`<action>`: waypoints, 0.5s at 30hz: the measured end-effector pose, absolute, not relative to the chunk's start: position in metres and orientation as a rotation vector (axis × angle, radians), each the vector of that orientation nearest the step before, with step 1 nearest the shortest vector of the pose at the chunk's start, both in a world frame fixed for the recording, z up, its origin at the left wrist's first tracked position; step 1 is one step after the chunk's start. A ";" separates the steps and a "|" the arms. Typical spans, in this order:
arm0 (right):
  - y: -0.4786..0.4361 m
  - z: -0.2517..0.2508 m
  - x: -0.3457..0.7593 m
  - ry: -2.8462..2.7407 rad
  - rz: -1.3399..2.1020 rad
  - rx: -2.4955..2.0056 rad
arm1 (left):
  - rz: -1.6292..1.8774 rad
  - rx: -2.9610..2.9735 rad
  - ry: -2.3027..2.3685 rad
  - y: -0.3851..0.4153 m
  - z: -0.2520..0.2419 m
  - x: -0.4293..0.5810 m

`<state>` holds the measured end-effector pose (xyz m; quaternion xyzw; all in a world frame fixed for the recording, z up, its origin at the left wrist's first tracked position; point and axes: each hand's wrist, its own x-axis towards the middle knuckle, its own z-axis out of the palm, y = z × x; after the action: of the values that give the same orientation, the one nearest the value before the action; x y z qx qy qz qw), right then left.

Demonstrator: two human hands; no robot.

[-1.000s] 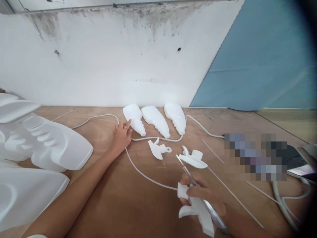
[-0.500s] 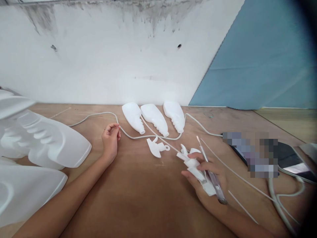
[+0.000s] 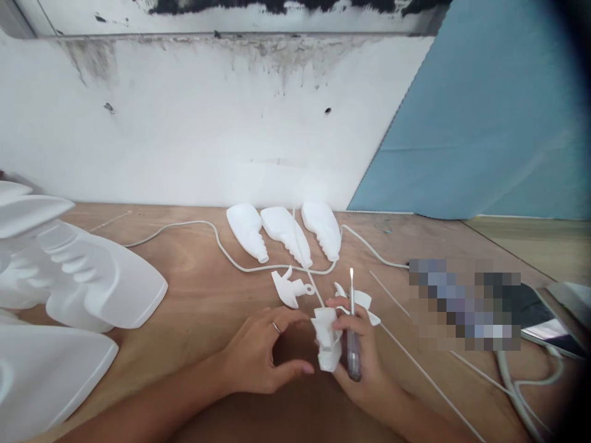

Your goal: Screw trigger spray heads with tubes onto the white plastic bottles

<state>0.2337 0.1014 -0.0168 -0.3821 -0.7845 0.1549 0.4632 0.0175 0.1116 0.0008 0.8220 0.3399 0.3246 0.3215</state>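
Note:
My right hand (image 3: 369, 363) grips a white spray-bottle head (image 3: 327, 341), with a thin white tube (image 3: 316, 294) running away from it. A small hand tool (image 3: 353, 354) with a dull translucent handle and slim metal tip also sits between the fingers of that hand, pointing up. My left hand (image 3: 258, 347) is just left of the spray head, thumb and fingers apart in a curve, apparently not touching it. Beyond the hands lies another white spray head (image 3: 290, 289) with a ring-shaped end. Just behind my right fingers, a further white spray-head piece (image 3: 362, 299) is partly hidden.
Three white bottles (image 3: 284, 231) with ridged grips lie by the wall, a grey cable (image 3: 240, 266) snaking past them. Large white bottles (image 3: 101, 277) crowd the left. At right are a blurred-out device (image 3: 455, 307), a dark phone-like slab (image 3: 549, 320) and loose thin tubes (image 3: 425, 375).
My left hand has moved right and closer, opening toward the spray head. My right hand has shifted left with the spray head and tool, both now more upright. The camera view has tilted up slightly.

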 end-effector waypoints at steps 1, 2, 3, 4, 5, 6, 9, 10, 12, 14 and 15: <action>0.101 -0.016 0.233 -1.979 0.352 -0.931 | 0.827 2.152 0.893 0.113 0.002 0.019; 0.100 -0.015 0.232 -2.042 0.344 -0.917 | 0.806 2.142 0.883 0.114 0.003 0.019; 0.100 -0.014 0.232 -2.116 0.348 -0.901 | 0.794 2.130 0.863 0.115 0.004 0.019; 0.099 -0.014 0.232 -2.189 0.342 -0.893 | 0.797 2.114 0.831 0.116 0.005 0.019; 0.098 -0.013 0.233 -2.251 0.338 -0.890 | 0.813 2.089 0.791 0.117 0.005 0.018; 0.098 -0.013 0.233 -2.293 0.336 -0.891 | 0.830 2.054 0.749 0.118 0.005 0.017; 0.097 -0.011 0.236 -2.283 0.334 -0.920 | 0.883 1.879 0.673 0.119 0.003 0.014; 0.098 -0.010 0.237 -2.260 0.333 -0.926 | 0.883 1.787 0.685 0.120 0.002 0.014; 0.099 -0.010 0.238 -2.202 0.306 -0.916 | 0.854 1.579 0.746 0.122 -0.002 0.013; 0.102 -0.010 0.237 -2.149 0.232 -0.902 | 0.820 1.408 0.803 0.123 -0.006 0.013; 0.103 -0.009 0.237 -2.128 0.175 -0.897 | 0.817 1.359 0.811 0.124 -0.007 0.013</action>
<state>0.2372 0.1035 -0.0094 -0.3549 -0.8415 0.0693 0.4013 0.0129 0.1238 -0.0068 0.5931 0.3540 0.3568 0.6290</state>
